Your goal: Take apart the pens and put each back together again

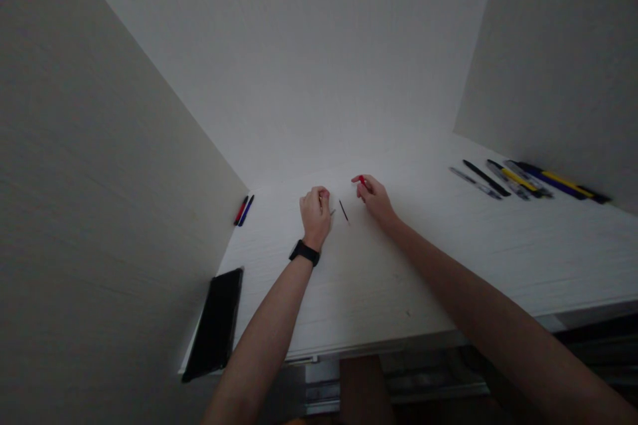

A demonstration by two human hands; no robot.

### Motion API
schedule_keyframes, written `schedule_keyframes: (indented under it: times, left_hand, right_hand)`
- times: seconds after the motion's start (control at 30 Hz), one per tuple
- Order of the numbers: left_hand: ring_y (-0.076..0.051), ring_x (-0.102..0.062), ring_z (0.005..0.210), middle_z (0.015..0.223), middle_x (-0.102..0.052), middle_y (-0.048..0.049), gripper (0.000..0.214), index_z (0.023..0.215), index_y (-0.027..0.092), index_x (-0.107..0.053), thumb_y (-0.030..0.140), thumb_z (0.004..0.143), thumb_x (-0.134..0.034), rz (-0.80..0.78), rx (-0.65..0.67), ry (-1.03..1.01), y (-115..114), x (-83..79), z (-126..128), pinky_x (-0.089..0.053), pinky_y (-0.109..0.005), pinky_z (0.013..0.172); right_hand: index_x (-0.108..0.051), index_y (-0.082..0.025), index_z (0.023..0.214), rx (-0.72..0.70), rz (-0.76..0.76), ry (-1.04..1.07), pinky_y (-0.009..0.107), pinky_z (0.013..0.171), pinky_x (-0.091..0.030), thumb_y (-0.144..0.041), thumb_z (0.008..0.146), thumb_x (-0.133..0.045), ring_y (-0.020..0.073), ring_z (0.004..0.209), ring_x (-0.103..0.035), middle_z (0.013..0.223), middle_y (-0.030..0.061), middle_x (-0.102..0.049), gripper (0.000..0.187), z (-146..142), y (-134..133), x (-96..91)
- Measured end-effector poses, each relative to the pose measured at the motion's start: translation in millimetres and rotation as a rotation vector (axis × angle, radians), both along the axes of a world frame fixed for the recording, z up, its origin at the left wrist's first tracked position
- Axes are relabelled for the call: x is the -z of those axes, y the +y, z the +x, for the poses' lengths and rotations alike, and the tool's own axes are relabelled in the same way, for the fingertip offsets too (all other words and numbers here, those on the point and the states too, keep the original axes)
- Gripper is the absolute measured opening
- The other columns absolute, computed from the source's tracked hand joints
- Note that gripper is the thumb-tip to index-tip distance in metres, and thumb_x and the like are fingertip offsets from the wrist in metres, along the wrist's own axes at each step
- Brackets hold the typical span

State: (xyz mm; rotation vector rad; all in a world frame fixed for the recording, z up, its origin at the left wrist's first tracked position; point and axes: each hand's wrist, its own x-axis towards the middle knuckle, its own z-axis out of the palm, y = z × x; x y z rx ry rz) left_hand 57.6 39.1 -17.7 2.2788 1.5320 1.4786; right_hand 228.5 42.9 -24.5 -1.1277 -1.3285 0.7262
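Observation:
My right hand pinches a small red pen part between thumb and fingers, just above the white table. To its left, my left hand is closed with fingertips pressed together; what they hold, if anything, is too small to make out. A dark watch circles that wrist. Between the hands a thin black pen refill with a pale end lies on the tabletop. A tiny greyish piece, too small to name, shows close beside my left hand.
A red pen and a blue pen lie by the left wall. A black tablet-like slab rests at the front left edge. Several pens, including a black one, lie at the right. Walls enclose the table left, back and right.

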Motion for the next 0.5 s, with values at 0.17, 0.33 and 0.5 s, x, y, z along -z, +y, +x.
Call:
schedule_keyframes:
  times: [0.17, 0.33, 0.5]
  left_hand:
    - [-0.020, -0.059, 0.087, 0.092, -0.066, -0.0058, 0.022, 0.104, 0.021, -0.058, 0.035, 0.101, -0.041, 0.016, 0.074, -0.054, 1, 2.7, 0, -0.041, -0.034, 0.083]
    - [-0.019, -0.060, 0.088, 0.095, -0.067, -0.0055, 0.029, 0.120, 0.022, -0.057, 0.036, 0.101, -0.040, -0.013, 0.140, -0.031, 0, 1.4, 1, -0.042, -0.034, 0.086]
    - [-0.019, -0.059, 0.087, 0.094, -0.067, -0.0054, 0.025, 0.101, 0.022, -0.063, 0.037, 0.100, -0.043, 0.009, 0.183, 0.060, -1, -0.3, 1, -0.041, -0.033, 0.083]
  right_hand:
    - [-0.055, -0.018, 0.121, -0.121, 0.015, -0.100, 0.025, 0.058, -0.036, -0.037, 0.093, -0.041, 0.0128, 0.057, -0.042, 0.064, -0.0052, -0.047, 0.037, -7, -6, 0.4]
    - [-0.064, -0.016, 0.096, -0.175, 0.095, -0.287, 0.028, 0.074, -0.043, -0.027, 0.091, -0.046, 0.0156, 0.074, -0.057, 0.080, 0.0052, -0.067, 0.022, -12, -6, 3.7]
    - [-0.072, -0.017, 0.095, -0.221, 0.172, -0.431, 0.029, 0.077, -0.045, -0.031, 0.092, -0.055, 0.0185, 0.079, -0.063, 0.091, 0.0077, -0.074, 0.023, -14, -9, 1.2]
